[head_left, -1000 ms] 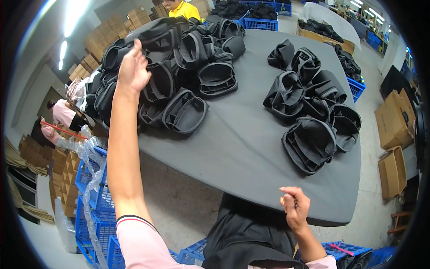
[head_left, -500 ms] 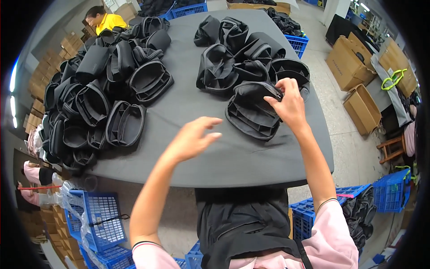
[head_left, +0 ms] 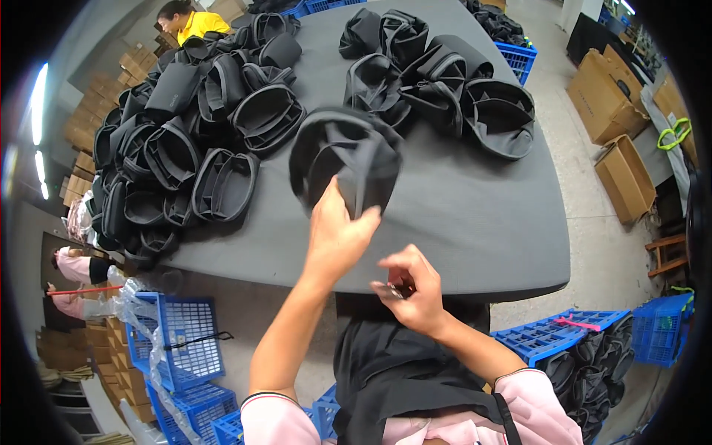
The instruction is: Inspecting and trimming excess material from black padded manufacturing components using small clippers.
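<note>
Over the middle of the table (head_left: 475,230), my left hand (head_left: 337,233) is closed on the near side of a black fabric pouch (head_left: 363,159). The pouch is raised and blurred by motion, with its open mouth and inner divider partly showing. By the table's front edge, lower and to the right, my right hand (head_left: 419,293) curls round a small metal tool (head_left: 391,291) that looks like thread snips. Most of the tool is hidden by the fingers. A gap lies between the right hand and the pouch.
A large heap of similar black pouches (head_left: 174,89) covers the table's left side; a smaller group (head_left: 500,119) lies at the far right. Blue crates (head_left: 185,341) stand on the floor to both sides. Cardboard boxes (head_left: 604,96) are at the right. A person in yellow (head_left: 200,26) is beyond the heap.
One black pouch has left the front of the right group and is now raised in my left hand, farther left. My right hand has let go of it and come down toward the front edge.
</note>
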A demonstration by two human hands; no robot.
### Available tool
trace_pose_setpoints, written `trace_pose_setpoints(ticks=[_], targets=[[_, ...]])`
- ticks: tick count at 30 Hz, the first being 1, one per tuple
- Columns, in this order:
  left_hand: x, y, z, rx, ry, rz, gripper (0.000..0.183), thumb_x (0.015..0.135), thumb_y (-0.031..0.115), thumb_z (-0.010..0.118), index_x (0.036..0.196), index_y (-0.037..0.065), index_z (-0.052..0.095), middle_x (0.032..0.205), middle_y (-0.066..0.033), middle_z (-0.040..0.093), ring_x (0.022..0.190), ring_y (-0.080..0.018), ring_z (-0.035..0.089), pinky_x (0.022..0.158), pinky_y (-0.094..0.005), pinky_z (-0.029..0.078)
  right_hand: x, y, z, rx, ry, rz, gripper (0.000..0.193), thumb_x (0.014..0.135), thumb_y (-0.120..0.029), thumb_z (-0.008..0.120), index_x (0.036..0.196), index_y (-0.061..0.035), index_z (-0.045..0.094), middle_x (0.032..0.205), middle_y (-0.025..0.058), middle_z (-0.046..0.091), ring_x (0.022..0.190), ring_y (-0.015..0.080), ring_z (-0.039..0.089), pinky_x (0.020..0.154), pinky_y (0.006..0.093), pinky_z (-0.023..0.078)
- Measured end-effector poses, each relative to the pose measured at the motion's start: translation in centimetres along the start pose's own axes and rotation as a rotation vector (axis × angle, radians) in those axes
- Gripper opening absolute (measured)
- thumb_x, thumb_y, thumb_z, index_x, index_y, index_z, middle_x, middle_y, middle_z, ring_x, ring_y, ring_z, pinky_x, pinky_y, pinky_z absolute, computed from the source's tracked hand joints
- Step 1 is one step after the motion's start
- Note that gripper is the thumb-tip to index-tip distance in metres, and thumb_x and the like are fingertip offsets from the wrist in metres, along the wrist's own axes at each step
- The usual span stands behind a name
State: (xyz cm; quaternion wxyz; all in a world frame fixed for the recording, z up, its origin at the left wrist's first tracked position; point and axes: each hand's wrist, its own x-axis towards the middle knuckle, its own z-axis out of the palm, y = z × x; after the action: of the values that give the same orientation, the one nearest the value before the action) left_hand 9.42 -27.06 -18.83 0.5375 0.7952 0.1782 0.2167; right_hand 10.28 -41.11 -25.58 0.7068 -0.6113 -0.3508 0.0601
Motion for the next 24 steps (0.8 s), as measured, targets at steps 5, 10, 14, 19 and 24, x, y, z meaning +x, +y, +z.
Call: trace_pose_setpoints(ticks=[5, 10, 14, 19, 24], targets=[[-4.1, -3.6, -1.5, 0.715, -0.282, 0.080, 0.047, 0.064, 0.002, 0.062, 0.109, 0.008, 0.053, 0.097, -0.0107, 0.052, 0.100, -0.0304, 0.051, 0.082, -0.0400, 0.045, -0.6, 0.5, -1.6, 0.366, 0.087, 0.496, 0.006, 0.086, -0.003, 0.056, 0.091, -0.0004, 0.055, 0.071, 0.0011, 0.050, 0.054, 0.0044, 0.042, 0.048, 0.0178, 0.033], [-6.1, -5.5, -0.7, 0.690, -0.317, 0.037, 0.053, 0.063, -0.002, 0.065, 0.114, 0.009, 0.053, 0.096, -0.0104, 0.050, 0.098, -0.0304, 0.050, 0.081, -0.0396, 0.043, -1.5, 3.4, -2.1, 0.602, 0.125, 0.785, 0.013, 0.089, -0.015, 0.057, 0.089, -0.0024, 0.054, 0.067, 0.0035, 0.054, 0.039, 0.0027, 0.037, 0.037, 0.0176, 0.027], [-6.1, -5.2, -0.3, 0.589, -0.408, 0.001, 0.053, 0.066, 0.016, 0.074, 0.113, 0.002, 0.053, 0.105, -0.0162, 0.052, 0.102, -0.0308, 0.050, 0.085, -0.0378, 0.043, -0.8, 4.3, -1.3, 0.690, 0.140, 0.785, 0.018, 0.086, -0.015, 0.064, 0.086, -0.0045, 0.049, 0.066, 0.0029, 0.055, 0.038, 0.0022, 0.036, 0.034, 0.0182, 0.028], [-7.0, -7.8, 1.7, 0.138, 0.035, -0.214, 0.036, 0.076, 0.031, 0.070, 0.087, -0.003, 0.062, 0.075, -0.0162, 0.063, 0.071, -0.0311, 0.062, 0.067, -0.0353, 0.047, -1.6, 3.3, 0.1, 0.680, 0.087, 0.785, 0.021, 0.081, -0.010, 0.068, 0.080, -0.0065, 0.048, 0.058, -0.0027, 0.045, 0.041, 0.0034, 0.035, 0.039, 0.0208, 0.031], [-6.9, -7.8, 2.9, 0.183, 0.126, -0.162, 0.023, 0.077, 0.019, 0.068, 0.080, -0.003, 0.062, 0.070, -0.0162, 0.061, 0.059, -0.0278, 0.057, 0.056, -0.0361, 0.043, -2.6, 3.1, -2.1, 0.214, -0.090, 0.702, 0.015, 0.084, -0.011, 0.062, 0.094, -0.0024, 0.056, 0.072, 0.0002, 0.056, 0.060, 0.0071, 0.052, 0.052, 0.0224, 0.045]])
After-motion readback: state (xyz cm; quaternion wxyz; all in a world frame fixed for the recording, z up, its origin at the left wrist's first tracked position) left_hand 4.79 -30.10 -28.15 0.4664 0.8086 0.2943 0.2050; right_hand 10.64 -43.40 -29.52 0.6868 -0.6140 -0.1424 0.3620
